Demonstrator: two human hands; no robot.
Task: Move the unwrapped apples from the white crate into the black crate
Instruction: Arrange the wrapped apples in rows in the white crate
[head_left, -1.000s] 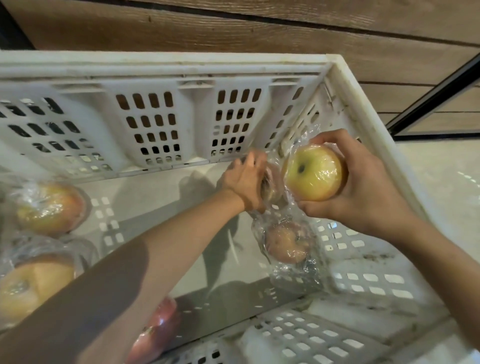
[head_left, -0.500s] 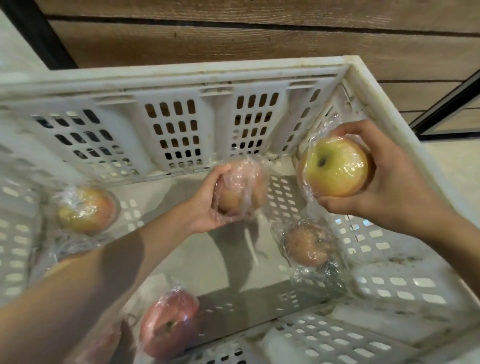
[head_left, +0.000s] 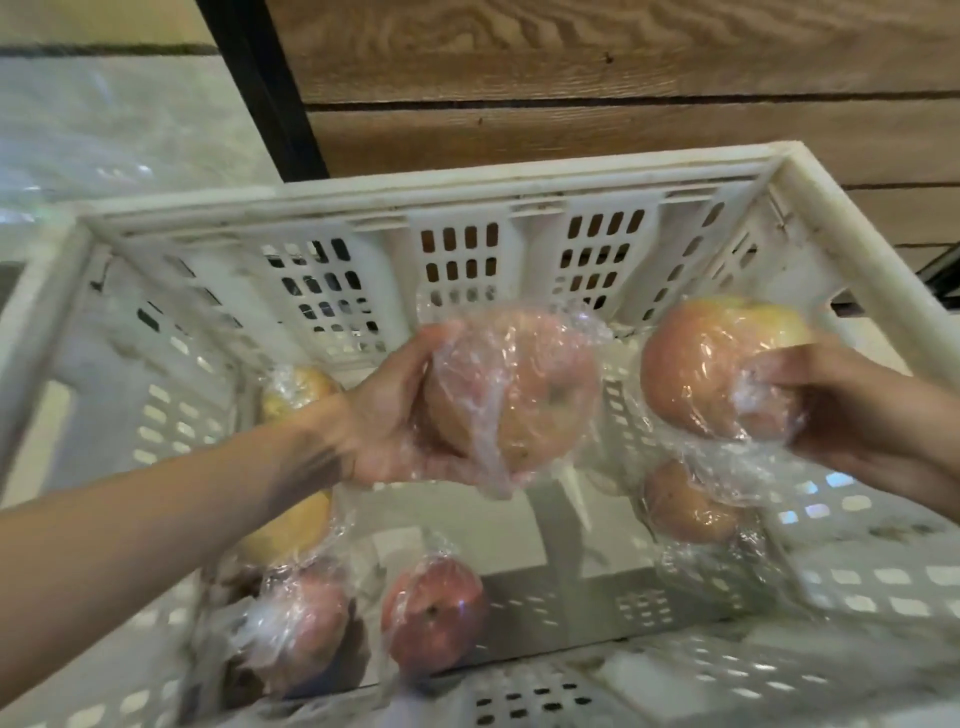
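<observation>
My left hand (head_left: 395, 415) holds a pinkish apple in clear plastic wrap (head_left: 514, 395) above the middle of the white crate (head_left: 441, 208). At the crate's right side my right hand (head_left: 852, 415) grips a second wrapped apple (head_left: 711, 364), red and yellow. Down on the crate floor lie several more wrapped apples: a brownish one (head_left: 685, 504) under my right hand, a red one (head_left: 431, 613) near the front, another red one (head_left: 306, 623) at front left, and yellow ones (head_left: 296, 389) partly hidden behind my left forearm. No black crate shows in this view.
A wooden plank wall (head_left: 623, 78) rises behind the crate, with a black post (head_left: 260, 88) to its left. Pale floor (head_left: 104, 130) lies beyond the crate's left rim.
Both hands have risen with their wrapped apples. The right hand has turned its apple so the red side shows. The view has shifted right, revealing more of the crate's left side.
</observation>
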